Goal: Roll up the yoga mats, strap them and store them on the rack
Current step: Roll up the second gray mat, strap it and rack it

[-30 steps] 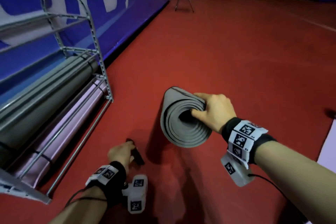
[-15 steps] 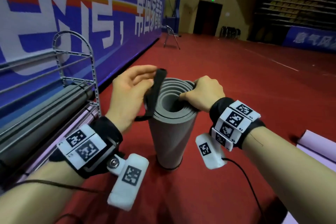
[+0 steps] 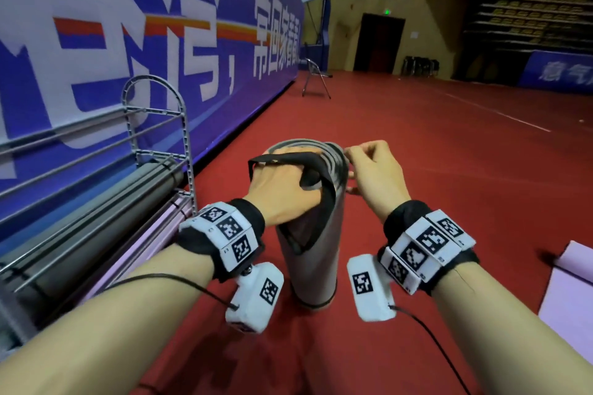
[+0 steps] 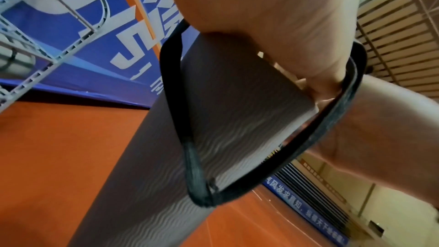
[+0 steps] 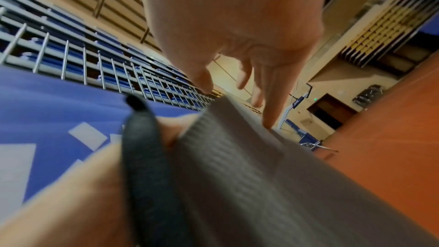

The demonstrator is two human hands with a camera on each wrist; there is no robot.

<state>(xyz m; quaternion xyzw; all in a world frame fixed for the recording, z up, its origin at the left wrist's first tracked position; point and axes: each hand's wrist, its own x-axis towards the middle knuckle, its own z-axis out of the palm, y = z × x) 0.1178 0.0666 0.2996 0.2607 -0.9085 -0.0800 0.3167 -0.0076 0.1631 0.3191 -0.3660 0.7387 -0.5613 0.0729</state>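
A rolled grey yoga mat [image 3: 308,260] stands on end on the red floor between my arms; its ribbed side also fills the left wrist view [image 4: 154,157] and the right wrist view [image 5: 237,176]. A black strap loop [image 3: 325,202] runs over the back of my left hand [image 3: 279,183] and hangs down the front of the roll. The left wrist view shows this strap [image 4: 194,166] stretched round the hand and the mat's upper end. The left fingertips are hidden. My right hand [image 3: 375,173] is at the roll's right rim, its fingers [image 5: 268,115] loosely straight and touching the top edge.
A grey metal rack [image 3: 184,125] stands left against the blue banner wall, holding a rolled grey mat [image 3: 96,212] and a pink one [image 3: 141,247]. Another pink mat [image 3: 568,292] lies on the floor at the right edge. A folding chair [image 3: 316,80] is far back.
My left hand picked the strap off the floor, brought it to the upright roll and now has the loop spread over it. My right hand let go of the rim; only its fingertips touch.
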